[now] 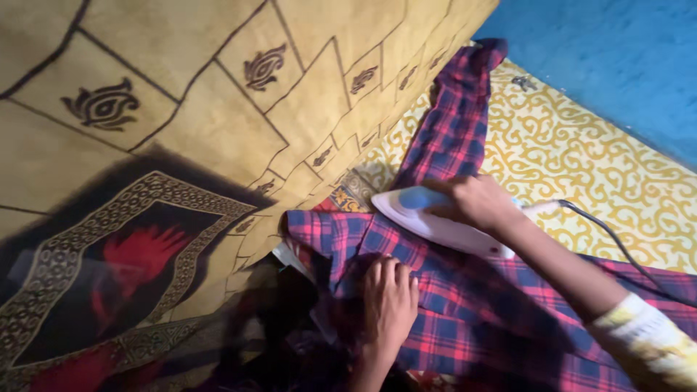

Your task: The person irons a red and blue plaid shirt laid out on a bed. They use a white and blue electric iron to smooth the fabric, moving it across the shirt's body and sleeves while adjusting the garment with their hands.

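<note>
The pressing step is in hand: the right hand is closed around the iron on the plaid shirt, which the left hand pins flat, fingers spread, holding nothing; next, the stroke needs taut cloth.
</note>
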